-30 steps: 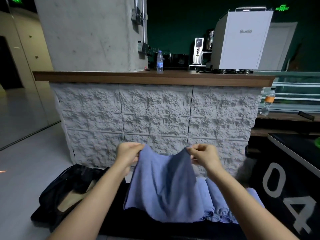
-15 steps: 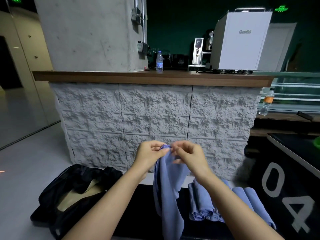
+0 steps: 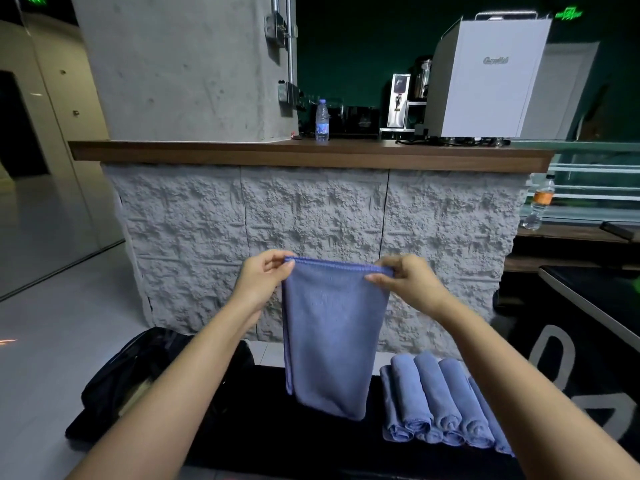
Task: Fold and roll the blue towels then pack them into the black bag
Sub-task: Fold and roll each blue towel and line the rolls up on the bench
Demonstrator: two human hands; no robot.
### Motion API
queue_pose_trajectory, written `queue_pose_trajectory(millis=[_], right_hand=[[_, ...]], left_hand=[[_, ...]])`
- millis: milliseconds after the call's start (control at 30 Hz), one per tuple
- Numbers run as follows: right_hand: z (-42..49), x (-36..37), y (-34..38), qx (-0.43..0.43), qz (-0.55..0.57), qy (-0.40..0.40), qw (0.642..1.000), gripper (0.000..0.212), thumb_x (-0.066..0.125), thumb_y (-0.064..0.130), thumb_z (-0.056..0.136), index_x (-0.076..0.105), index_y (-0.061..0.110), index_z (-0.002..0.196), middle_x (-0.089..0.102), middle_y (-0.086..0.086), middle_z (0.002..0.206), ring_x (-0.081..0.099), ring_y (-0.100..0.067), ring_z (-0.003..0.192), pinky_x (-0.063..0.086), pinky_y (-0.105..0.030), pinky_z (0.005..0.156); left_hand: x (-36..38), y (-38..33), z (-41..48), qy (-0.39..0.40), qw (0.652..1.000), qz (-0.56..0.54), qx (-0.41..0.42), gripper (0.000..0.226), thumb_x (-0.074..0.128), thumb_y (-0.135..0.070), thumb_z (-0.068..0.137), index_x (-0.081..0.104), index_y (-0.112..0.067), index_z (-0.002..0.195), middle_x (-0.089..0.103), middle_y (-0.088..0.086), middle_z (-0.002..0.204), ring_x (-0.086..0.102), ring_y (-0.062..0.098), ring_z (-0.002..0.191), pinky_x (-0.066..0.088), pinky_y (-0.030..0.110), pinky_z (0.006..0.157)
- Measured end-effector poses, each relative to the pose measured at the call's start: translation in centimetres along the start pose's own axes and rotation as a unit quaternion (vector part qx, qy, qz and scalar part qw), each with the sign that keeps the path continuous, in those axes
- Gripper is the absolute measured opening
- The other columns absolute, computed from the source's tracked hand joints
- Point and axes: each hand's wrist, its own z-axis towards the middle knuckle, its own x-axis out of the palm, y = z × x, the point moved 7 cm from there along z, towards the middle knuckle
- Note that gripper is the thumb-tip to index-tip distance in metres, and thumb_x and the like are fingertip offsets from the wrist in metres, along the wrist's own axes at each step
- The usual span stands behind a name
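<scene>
Blue towel (image 3: 332,334), soft folded rectangle, hangs pinched by both hands.

The towel (image 3: 332,341) hangs between the left hand (image 3: 261,278) and the right hand (image 3: 408,285), whose fingers pinch its top corners. Its lower end reaches down before the bench (image 3: 270,420). Below and left of the left fingers sits the bag (image 3: 138,372), at the bench's left end. Below the right fingers, rolls (image 3: 436,403) lie side by side on the bench, right of the towel. Behind the fingers stands a counter (image 3: 311,154). On it are a bottle (image 3: 322,120), above the fingers, and a machine (image 3: 491,77), up and right of them.
</scene>
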Motion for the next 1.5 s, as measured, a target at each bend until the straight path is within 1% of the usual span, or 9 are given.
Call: queue_pose_trajectory(millis=[100,200,400,633,833,933,1133,1333,1500], right_hand=[[-1.4,2.8,-2.5,0.011,-0.080,0.014,0.997,0.016,0.069,0.024,0.086,0.066,0.014,0.074,0.061,0.002,0.061,0.054,-0.014,0.058,0.037,-0.027,0.056],[-3.1,4.2,-6.2,0.106,-0.053,0.039,0.992,0.033,0.075,0.029,0.079,0.054,0.015,0.057,0.042,0.005,0.047,0.038,-0.011,0.048,0.027,-0.029,0.053],[-3.7,1.3,-4.3,0.140,0.144,-0.003,0.980,0.044,0.079,0.022,0.076,0.044,0.014,0.049,0.030,0.007,0.049,0.025,-0.006,0.047,0.020,-0.021,0.047],[-3.0,0.6,-4.6,0.146,0.190,0.028,0.971,0.084,0.080,0.065,0.052,0.048,-0.009,0.072,0.039,-0.010,0.072,0.032,-0.022,0.066,0.023,-0.031,0.057],[-0.7,5.4,-8.1,0.202,0.169,0.076,0.962,0.031,0.071,0.011,0.084,0.050,0.003,0.062,0.044,0.004,0.047,0.040,0.000,0.040,0.032,-0.011,0.041],[2.0,7.3,-10.3,0.230,0.166,0.038,0.958,0.023,0.069,0.003,0.083,0.056,0.004,0.065,0.052,0.009,0.041,0.051,-0.003,0.043,0.039,-0.012,0.041],[3.8,9.7,-14.5,0.197,0.089,-0.060,0.974,0.025,0.072,0.007,0.081,0.060,0.024,0.067,0.061,0.003,0.060,0.055,-0.003,0.053,0.042,-0.017,0.053],[-6.3,19.9,-22.7,0.209,-0.228,0.165,0.936,0.012,0.057,0.029,0.082,0.062,0.020,0.088,0.059,0.005,0.091,0.053,-0.018,0.096,0.027,-0.028,0.050],[-12.1,26.6,-26.1,0.206,-0.303,0.331,0.870,0.020,0.050,0.015,0.087,0.063,0.011,0.102,0.062,-0.006,0.102,0.050,-0.027,0.112,0.042,-0.034,0.070]], left_hand=[[1.5,3.5,-1.0,0.015,0.996,0.078,-0.030,0.026,0.063,0.008,0.082,0.064,-0.016,0.074,0.062,-0.011,0.062,0.054,-0.002,0.059,0.045,0.018,0.064],[1.5,6.6,-2.0,0.023,0.992,0.106,-0.069,0.022,0.063,0.010,0.081,0.065,-0.011,0.075,0.058,-0.015,0.044,0.050,-0.006,0.046,0.042,0.009,0.053],[1.4,3.3,-1.7,0.044,0.996,0.044,-0.058,0.010,0.062,-0.001,0.086,0.066,-0.008,0.091,0.063,0.000,0.071,0.057,0.003,0.063,0.046,0.011,0.059],[0.9,1.3,-1.2,0.072,0.995,0.034,-0.061,0.013,0.065,-0.007,0.086,0.067,-0.018,0.080,0.065,0.002,0.070,0.056,0.007,0.060,0.044,0.020,0.058],[1.3,8.3,1.9,0.081,0.983,0.079,-0.146,0.015,0.065,-0.002,0.085,0.065,-0.013,0.075,0.062,0.002,0.065,0.056,0.003,0.049,0.043,0.011,0.044],[1.3,10.8,5.2,0.055,0.984,0.105,-0.133,0.015,0.066,-0.001,0.083,0.065,-0.012,0.074,0.062,0.000,0.063,0.056,0.010,0.059,0.044,0.016,0.051],[2.0,14.9,8.4,0.051,0.990,0.117,-0.052,0.017,0.064,0.009,0.080,0.066,-0.005,0.088,0.062,-0.004,0.072,0.056,-0.012,0.054,0.043,0.003,0.060],[4.8,30.6,-0.2,0.211,0.934,0.265,-0.110,0.050,0.071,0.009,0.070,0.057,-0.037,0.060,0.062,-0.021,0.057,0.058,-0.010,0.061,0.044,0.010,0.063],[6.3,38.3,-5.9,0.338,0.833,0.388,-0.204,0.035,0.068,-0.008,0.078,0.055,-0.031,0.054,0.064,-0.012,0.071,0.061,0.002,0.069,0.053,0.023,0.075]])
